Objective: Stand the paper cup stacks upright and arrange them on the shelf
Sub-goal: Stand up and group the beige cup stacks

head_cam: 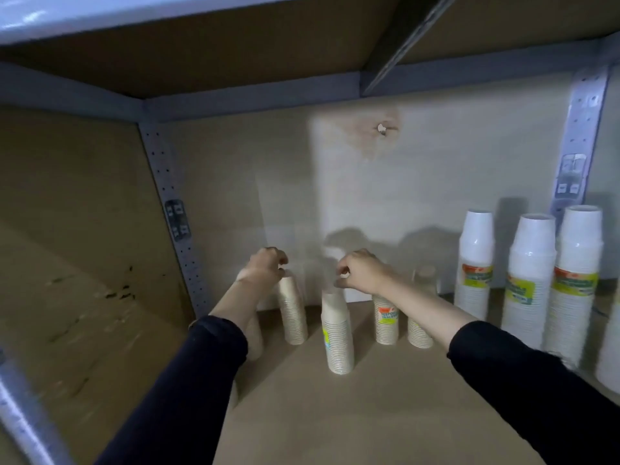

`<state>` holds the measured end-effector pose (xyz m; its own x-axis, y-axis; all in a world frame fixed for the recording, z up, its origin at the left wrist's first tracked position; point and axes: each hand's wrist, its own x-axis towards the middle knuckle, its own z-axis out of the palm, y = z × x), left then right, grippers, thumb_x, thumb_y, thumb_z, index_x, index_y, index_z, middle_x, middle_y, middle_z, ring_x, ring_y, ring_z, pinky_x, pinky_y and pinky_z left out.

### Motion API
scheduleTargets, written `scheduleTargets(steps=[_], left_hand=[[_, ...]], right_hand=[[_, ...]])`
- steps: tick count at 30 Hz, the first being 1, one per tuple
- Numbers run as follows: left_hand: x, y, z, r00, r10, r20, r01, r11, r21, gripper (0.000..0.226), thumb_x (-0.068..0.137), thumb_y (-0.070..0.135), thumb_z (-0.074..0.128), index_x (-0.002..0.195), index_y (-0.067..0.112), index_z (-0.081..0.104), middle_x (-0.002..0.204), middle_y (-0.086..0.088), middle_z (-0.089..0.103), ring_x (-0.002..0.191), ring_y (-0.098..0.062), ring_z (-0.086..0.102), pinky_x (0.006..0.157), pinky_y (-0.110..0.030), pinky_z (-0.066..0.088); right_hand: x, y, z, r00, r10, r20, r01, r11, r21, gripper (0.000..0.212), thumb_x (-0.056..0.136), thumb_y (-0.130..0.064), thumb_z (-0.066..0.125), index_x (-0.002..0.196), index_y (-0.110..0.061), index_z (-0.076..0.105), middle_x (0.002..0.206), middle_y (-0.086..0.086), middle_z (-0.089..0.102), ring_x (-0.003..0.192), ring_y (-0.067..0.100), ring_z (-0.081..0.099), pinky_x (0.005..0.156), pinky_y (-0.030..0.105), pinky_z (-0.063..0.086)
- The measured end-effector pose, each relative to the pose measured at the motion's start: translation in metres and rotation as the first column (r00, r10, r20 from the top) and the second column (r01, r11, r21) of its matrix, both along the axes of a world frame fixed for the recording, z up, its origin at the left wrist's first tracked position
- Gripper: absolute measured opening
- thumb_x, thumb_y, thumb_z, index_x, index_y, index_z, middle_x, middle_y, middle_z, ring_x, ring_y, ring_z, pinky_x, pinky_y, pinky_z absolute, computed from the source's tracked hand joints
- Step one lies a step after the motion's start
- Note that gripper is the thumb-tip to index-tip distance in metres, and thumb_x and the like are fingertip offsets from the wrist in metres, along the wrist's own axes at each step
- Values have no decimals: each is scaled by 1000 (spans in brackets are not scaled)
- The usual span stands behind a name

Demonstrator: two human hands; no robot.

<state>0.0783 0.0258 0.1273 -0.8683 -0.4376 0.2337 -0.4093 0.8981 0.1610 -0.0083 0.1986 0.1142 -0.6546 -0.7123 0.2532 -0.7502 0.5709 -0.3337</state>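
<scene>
A: Cup stacks first, biggest down: three tall white stacks (pixel 531 280) stand upright at the right of the shelf (pixel 385 414), close to the back wall, each in clear wrap with a green and orange label.

B: And the small ones?

A: Beige, ribbed, narrower. One small stack (pixel 337 333) stands nearest the front with a bright label low on its side. Two more (pixel 385 320) stand behind the right forearm, near the wall. Another (pixel 292 313) stands under the left hand, and one (pixel 255 337) is mostly hidden behind the left forearm.

B: So how far along would you say?

A: Well along, I'd judge. Every stack I can see is on its base; none lies on its side. What is left looks like spacing: the small ones stand unevenly, the front one out of line with the rest.

B: Hands?

A: The left hand (pixel 265 265) has its grip curled down over the top of its stack, fingertips at the rim; I cannot tell whether it pinches or only rests. The right hand (pixel 362 271) hovers over the front stack with a narrow grip, thumb and finger nearly closed, possibly on the loose wrap, though blur hides it.
</scene>
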Motion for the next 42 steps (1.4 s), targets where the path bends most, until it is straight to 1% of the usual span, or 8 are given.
scheduleTargets(steps=[5, 10, 18, 23, 30, 36, 39, 42], left_hand=[[4, -15, -11, 995, 51, 90, -49, 999, -21, 39, 95, 13, 50, 133, 14, 51, 139, -9, 48, 125, -27, 50, 105, -35, 43], [-3, -18, -22, 992, -8, 122, 12, 999, -29, 41, 95, 11, 50, 135, 14, 48, 141, -6, 45, 129, -26, 45, 108, -35, 39], [-13, -21, -28, 995, -87, 56, 90, 994, -58, 26, 94, 12, 52, 117, 6, 61, 127, -12, 56, 118, -27, 53, 98, -33, 42], [-14, -20, -21, 993, -92, 71, 95, 995, -32, 26, 87, 26, 63, 105, 8, 68, 118, -12, 62, 112, -28, 56, 92, -32, 45], [-20, -3, -23, 996, -57, 66, 60, 997, -48, 31, 85, 35, 63, 103, 10, 68, 116, -14, 64, 110, -31, 58, 86, -31, 47], [-19, -4, -17, 991, -116, 69, 113, 992, 48, 38, 78, 32, 73, 106, 7, 66, 115, -12, 65, 108, -27, 58, 86, -29, 46], [-11, -9, -15, 977, -173, 126, 168, 984, 50, 43, 79, 23, 72, 117, 7, 62, 119, -9, 64, 111, -24, 56, 85, -24, 42], [-10, -12, -16, 974, -195, 114, 191, 981, 38, 35, 83, 16, 68, 117, 8, 64, 120, -9, 66, 110, -22, 59, 84, -21, 43]], right_hand=[[8, -15, -9, 998, 43, 40, -44, 998, 33, 35, 82, -28, 63, 108, -5, 66, 118, 19, 59, 118, 30, 47, 93, 30, 41], [10, -17, -15, 998, 53, 24, -54, 998, 43, 31, 78, -26, 66, 99, -4, 69, 110, 17, 64, 110, 28, 53, 86, 29, 44], [13, -18, -16, 997, 78, 3, -78, 996, 49, 27, 80, -17, 65, 103, -3, 70, 110, 19, 65, 108, 30, 56, 86, 29, 45], [7, -14, -14, 994, 97, 39, -99, 994, 35, 25, 79, -9, 66, 102, -4, 71, 111, 15, 67, 112, 24, 54, 88, 22, 41], [0, -10, -8, 991, 119, 54, -120, 993, 18, 25, 74, -2, 67, 99, -2, 73, 106, 13, 73, 100, 20, 65, 72, 12, 36], [5, -10, -11, 997, 71, 21, -72, 997, 18, 29, 74, -18, 72, 100, -6, 71, 108, 11, 70, 104, 23, 61, 84, 24, 45], [7, -13, -15, 999, 43, 6, -43, 997, 61, 31, 77, -17, 70, 106, -6, 68, 116, 13, 64, 108, 28, 59, 87, 27, 46], [6, -13, -15, 999, 40, 16, -41, 997, 59, 31, 78, -14, 69, 108, -5, 68, 118, 14, 63, 108, 27, 60, 90, 27, 45]])
